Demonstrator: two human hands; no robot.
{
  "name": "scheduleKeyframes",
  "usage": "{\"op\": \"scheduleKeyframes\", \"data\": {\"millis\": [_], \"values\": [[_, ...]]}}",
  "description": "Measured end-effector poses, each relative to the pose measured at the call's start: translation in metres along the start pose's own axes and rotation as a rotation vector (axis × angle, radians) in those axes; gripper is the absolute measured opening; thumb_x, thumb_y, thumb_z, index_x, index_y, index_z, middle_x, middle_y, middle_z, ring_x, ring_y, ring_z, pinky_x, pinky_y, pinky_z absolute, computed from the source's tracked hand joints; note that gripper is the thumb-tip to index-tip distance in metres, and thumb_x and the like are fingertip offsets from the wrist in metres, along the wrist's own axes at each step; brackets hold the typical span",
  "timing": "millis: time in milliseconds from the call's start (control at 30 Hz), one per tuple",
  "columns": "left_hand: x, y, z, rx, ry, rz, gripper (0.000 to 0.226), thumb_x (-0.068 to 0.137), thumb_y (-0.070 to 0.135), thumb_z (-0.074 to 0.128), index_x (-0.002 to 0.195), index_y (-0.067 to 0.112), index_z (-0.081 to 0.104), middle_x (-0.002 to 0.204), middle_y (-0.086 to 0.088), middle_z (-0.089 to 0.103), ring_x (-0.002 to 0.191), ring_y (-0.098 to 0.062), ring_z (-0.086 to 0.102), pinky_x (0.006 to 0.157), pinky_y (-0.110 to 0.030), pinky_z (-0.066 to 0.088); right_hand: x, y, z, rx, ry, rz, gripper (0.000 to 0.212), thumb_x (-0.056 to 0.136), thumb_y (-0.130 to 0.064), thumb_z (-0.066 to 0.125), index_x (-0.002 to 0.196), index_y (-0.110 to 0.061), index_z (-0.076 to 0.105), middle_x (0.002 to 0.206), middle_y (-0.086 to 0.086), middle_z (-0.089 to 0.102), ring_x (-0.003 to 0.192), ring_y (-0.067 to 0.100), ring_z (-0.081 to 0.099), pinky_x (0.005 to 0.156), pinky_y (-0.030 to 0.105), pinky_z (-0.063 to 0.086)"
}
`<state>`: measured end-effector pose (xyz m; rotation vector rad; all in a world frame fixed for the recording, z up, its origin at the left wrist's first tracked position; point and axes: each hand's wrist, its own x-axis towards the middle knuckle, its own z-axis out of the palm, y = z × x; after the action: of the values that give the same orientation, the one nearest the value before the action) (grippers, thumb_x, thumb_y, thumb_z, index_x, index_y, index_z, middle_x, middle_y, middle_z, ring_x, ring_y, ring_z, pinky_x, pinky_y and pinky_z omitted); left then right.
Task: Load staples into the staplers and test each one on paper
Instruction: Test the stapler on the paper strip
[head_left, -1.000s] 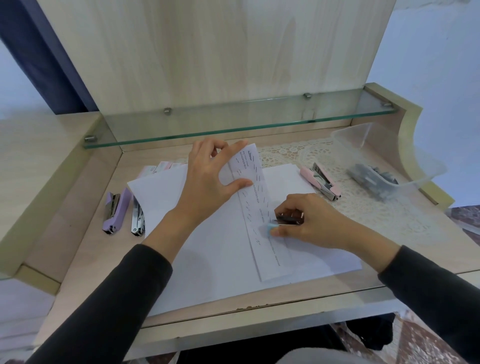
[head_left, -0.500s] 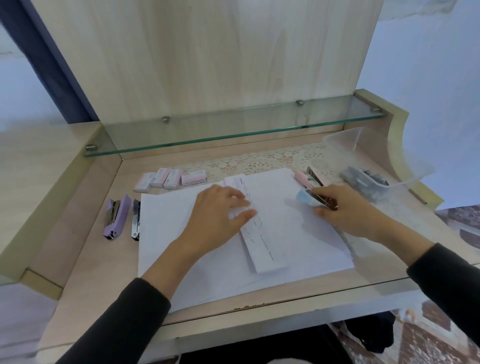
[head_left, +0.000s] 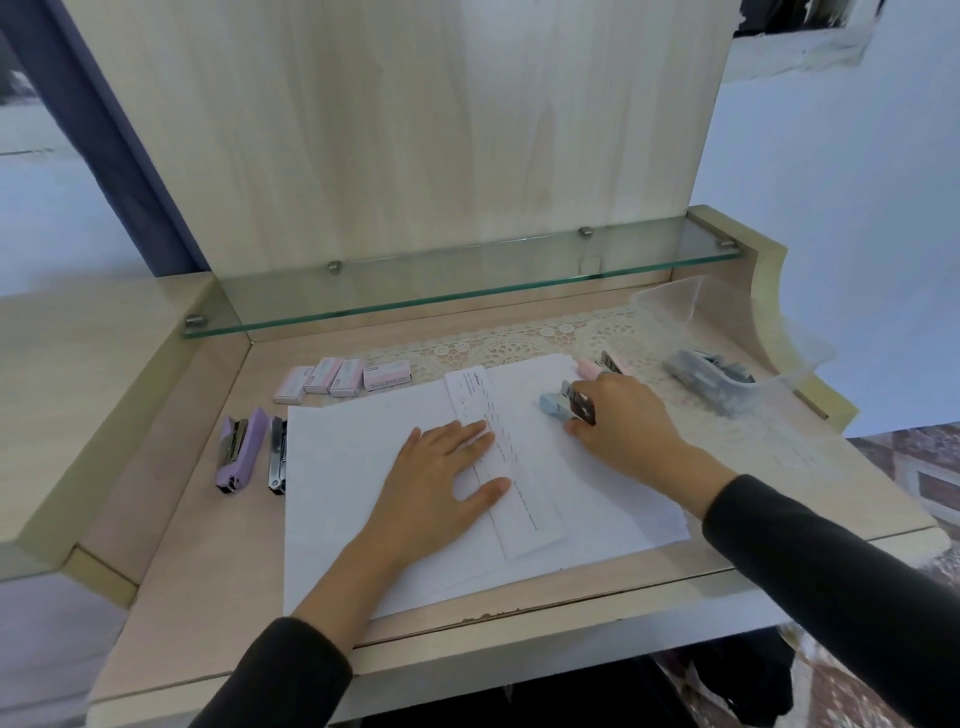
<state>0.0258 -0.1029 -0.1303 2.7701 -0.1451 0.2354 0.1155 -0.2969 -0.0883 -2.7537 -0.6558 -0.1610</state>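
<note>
The left hand (head_left: 441, 483) is lying flat on the stack of white sheets (head_left: 353, 493). Its fingers (head_left: 467, 434) are stretched out and released, and the fingertips and thumb are pressing on the left edge of a narrow paper strip (head_left: 527, 514) marked with rows of small dashes. The strip is lying lengthwise on top of the sheets.

The right hand (head_left: 623, 421) is grasping a light-blue stapler (head_left: 553, 405), with its fingers (head_left: 597, 387) curling over the top and the thumb tucking under the near side. The stapler is sitting over the far right part of the sheets, to the right of the strip. I cannot tell whether it is touching the paper. A pink stapler (head_left: 589, 368) is lying just behind it on the lace doily (head_left: 519, 345).

On the left of the surface (head_left: 208, 545), a purple stapler (head_left: 241, 447) is lying open beside a metal stapler part (head_left: 278, 454). 4 small staple boxes (head_left: 343, 376) are lining up behind the sheets. At the far right, a clear plastic container (head_left: 670, 296) is holding grey staplers (head_left: 711, 374), under a glass shelf (head_left: 467, 293).
</note>
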Motion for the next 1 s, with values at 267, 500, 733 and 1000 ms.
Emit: {"op": "scheduleKeyframes", "data": {"millis": [267, 500, 733, 1000], "values": [[-0.001, 0.002, -0.001, -0.05, 0.049, -0.001, 0.069, 0.076, 0.063, 0.035, 0.136, 0.03, 0.041, 0.145, 0.017, 0.033, 0.136, -0.005, 0.022, 0.114, -0.029, 0.005, 0.019, 0.012, 0.001, -0.009, 0.045, 0.152, 0.024, 0.081, -0.021, 0.052, 0.099, -0.007, 0.059, 0.101, 0.012, 0.053, 0.078, 0.024, 0.046, 0.063, 0.028, 0.035], [-0.005, 0.005, -0.002, -0.084, 0.263, 0.05, 0.054, 0.073, 0.061, 0.047, 0.103, 0.023, 0.07, 0.113, 0.007, 0.065, 0.105, -0.016, 0.053, 0.089, -0.028, 0.033, 0.017, 0.011, -0.001, -0.047, 0.016, 0.156, 0.031, 0.081, -0.02, 0.053, 0.109, -0.008, 0.057, 0.117, 0.015, 0.051, 0.096, 0.029, 0.052, 0.067, 0.027, 0.034], [-0.007, 0.008, -0.005, -0.031, 0.207, 0.026, 0.048, 0.078, 0.056, 0.051, 0.109, 0.025, 0.067, 0.115, 0.01, 0.063, 0.106, -0.012, 0.051, 0.09, -0.021, 0.025, 0.013, 0.01, -0.004, -0.063, 0.087, 0.133, 0.032, 0.085, -0.023, 0.053, 0.115, -0.011, 0.057, 0.108, 0.012, 0.052, 0.094, 0.027, 0.051, 0.066, 0.028, 0.036], [-0.013, -0.001, -0.037, -0.282, 0.163, -0.067, 0.019, 0.087, 0.029, 0.061, 0.097, 0.018, 0.072, 0.107, 0.004, 0.068, 0.102, -0.012, 0.056, 0.094, -0.028, 0.04, -0.011, -0.033, 0.004, 0.07, -0.01, -0.188, 0.034, 0.089, -0.033, 0.05, 0.122, -0.026, 0.055, 0.122, -0.003, 0.055, 0.113, 0.017, 0.047, 0.085, 0.025, 0.037]]}}
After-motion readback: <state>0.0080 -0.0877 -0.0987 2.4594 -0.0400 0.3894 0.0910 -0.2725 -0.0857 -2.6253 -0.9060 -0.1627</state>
